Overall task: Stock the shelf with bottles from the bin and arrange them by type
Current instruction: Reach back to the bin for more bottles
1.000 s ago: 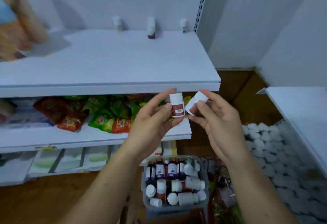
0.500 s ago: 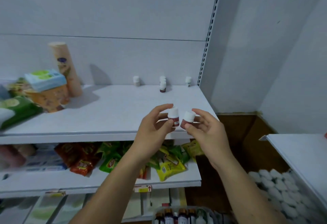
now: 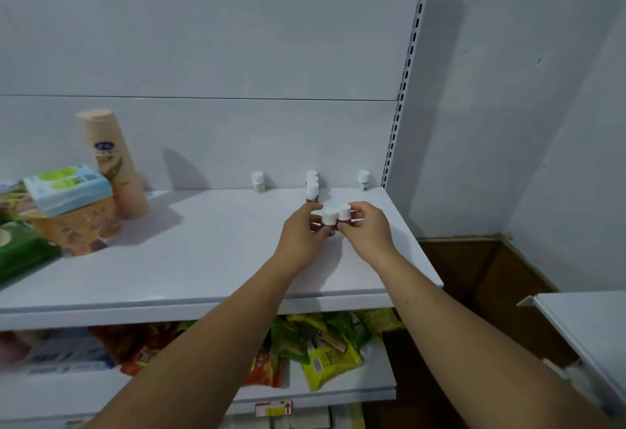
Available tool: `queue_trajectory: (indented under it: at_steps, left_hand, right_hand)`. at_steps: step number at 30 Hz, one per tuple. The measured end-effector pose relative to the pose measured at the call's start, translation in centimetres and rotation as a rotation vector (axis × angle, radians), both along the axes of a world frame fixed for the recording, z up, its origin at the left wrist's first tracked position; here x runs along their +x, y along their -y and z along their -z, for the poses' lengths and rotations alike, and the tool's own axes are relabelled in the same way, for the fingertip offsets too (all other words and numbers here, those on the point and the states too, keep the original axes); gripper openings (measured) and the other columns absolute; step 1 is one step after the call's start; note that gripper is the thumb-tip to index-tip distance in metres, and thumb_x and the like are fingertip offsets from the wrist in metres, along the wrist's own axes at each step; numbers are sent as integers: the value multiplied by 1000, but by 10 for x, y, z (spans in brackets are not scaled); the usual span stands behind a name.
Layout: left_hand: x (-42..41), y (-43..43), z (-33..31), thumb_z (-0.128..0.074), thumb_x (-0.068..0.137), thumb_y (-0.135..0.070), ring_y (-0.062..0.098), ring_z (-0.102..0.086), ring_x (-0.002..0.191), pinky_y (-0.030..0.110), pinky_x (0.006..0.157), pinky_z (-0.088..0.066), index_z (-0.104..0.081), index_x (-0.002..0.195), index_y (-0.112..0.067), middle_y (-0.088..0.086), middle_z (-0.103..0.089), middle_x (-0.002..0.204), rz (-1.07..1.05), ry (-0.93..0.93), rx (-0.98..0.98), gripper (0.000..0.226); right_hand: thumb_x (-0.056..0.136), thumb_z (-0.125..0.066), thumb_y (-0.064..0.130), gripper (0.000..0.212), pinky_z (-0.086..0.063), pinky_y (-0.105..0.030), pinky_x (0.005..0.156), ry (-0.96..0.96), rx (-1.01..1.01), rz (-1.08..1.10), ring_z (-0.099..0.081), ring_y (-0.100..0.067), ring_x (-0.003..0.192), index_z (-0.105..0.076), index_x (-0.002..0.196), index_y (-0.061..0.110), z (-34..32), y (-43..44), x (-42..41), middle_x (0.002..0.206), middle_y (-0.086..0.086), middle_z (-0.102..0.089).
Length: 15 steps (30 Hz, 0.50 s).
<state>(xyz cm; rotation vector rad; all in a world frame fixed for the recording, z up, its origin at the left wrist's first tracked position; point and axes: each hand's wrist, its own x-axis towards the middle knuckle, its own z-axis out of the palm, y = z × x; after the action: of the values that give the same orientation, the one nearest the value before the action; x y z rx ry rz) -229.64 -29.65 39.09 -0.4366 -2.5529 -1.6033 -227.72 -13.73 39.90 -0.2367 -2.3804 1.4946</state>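
White caps, dark red bodies: two small bottles held side by side over the right part of the top shelf (image 3: 203, 259), caps touching.

Head view, hands:
- Left bottle (image 3: 329, 217) pinched between thumb and fingertips of left hand (image 3: 301, 232).
- Right bottle (image 3: 344, 213) gripped the same way by right hand (image 3: 367, 228).
- Both upright, just in front of the back row.
- Labels mostly covered by fingers, no text readable.
- Bases hidden behind fingers; cannot tell whether resting on the shelf or just above it.

Head view, back of shelf:
- Pale-label bottle (image 3: 258, 182) alone, against the rear panel.
- Middle group (image 3: 312, 188), apparently three in a file, front one dark red below its cap.
- Green-label bottle (image 3: 363, 180) alone, beside the slotted upright (image 3: 403, 90).
- Print too small to read on all of them.

Head view, left end:
- Tall peach tube (image 3: 111, 164), leaning, with a blue oval logo; lettering blurred.
- Blue-and-green pack (image 3: 67, 191) on top of orange pack (image 3: 81, 228).
- Green pack (image 3: 20, 252) cut off by the frame edge.

Head view, below:
- Red, green and yellow snack packets (image 3: 321, 344) heaped on the lower shelf, partly hidden by the top shelf and both forearms; brands unreadable.
- Price tag (image 3: 273, 408) on the lower shelf edge, red arrow pointing up, the rest illegible.
- Second white shelf (image 3: 582, 327) at far right, cut off.
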Motion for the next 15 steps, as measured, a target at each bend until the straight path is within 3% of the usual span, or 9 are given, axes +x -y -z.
queue_trajectory:
  at_steps: [2,5,8,12,15]
  left_hand:
    - [-19,-6,4,-72,94,-12,5,-75,91,31,90,-59,-67,117,-23,-8,-78,104,-31,-10,9,27]
    - [-38,-13,9,-75,91,-11,7,-75,93,23,83,-56,-72,105,-21,-9,-77,101,-66,-3,44,18]
    - [-52,-18,14,-78,88,-15,9,-74,91,24,83,-56,-74,102,-22,-10,-76,97,-99,8,73,16]
    - [-67,-24,17,-70,92,-22,-2,-68,79,19,71,-47,-77,86,-26,-13,-77,82,-134,-35,32,10]
    - [-69,-28,20,-70,89,-19,-7,-69,85,17,72,-47,-80,90,-30,-20,-77,87,-186,-37,41,15]
  right_hand:
    - [85,-76,6,28,-58,-32,86,10,11,23,-71,-18,90,-68,110,16,5,-1,-19,102,2,-71]
    - [85,-76,8,26,-56,-34,88,22,26,35,-70,-21,96,-67,108,16,12,-3,-42,103,0,-72]
    - [85,-72,4,25,-52,-30,84,18,14,48,-70,-22,97,-67,107,15,15,-3,-60,102,0,-72]
    - [86,-67,2,25,-54,-34,90,17,14,46,-69,-25,103,-69,110,10,14,0,-79,103,-2,-70]
    - [87,-72,9,40,-51,-37,98,69,-5,14,-65,-26,112,-63,126,5,13,0,-84,115,-9,-68]
